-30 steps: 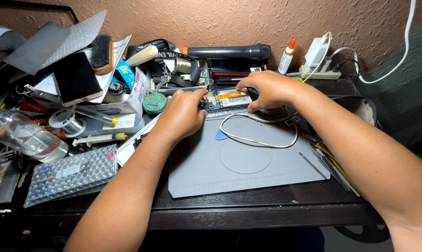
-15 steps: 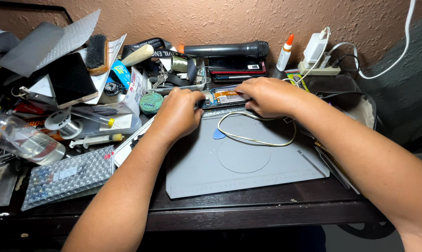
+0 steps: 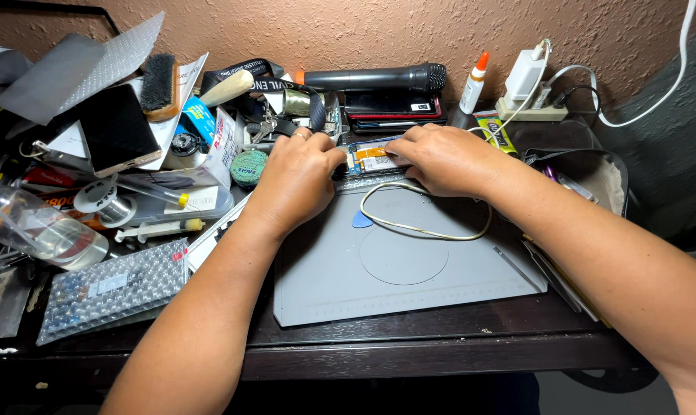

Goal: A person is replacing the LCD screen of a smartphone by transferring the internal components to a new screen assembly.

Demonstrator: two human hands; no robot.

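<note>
Both hands cover the ends of the opened phone [image 3: 375, 157], so the grip of the fingertips cannot be told. The white cable [image 3: 675, 73] runs off the top edge. The clear bottle [image 3: 33, 230] is cut by the left edge.

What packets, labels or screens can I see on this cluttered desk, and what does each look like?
Smartphone: far left, leaning on the clutter, dark blank screen, pale edge.
Opened phone: between left hand and right hand, orange and white labels inside.
Glue bottle: by the wall, white, orange cap.
Bubble-wrap packet: front left, clear, small white label.
Round tin: beside the left hand, green lid.
</note>
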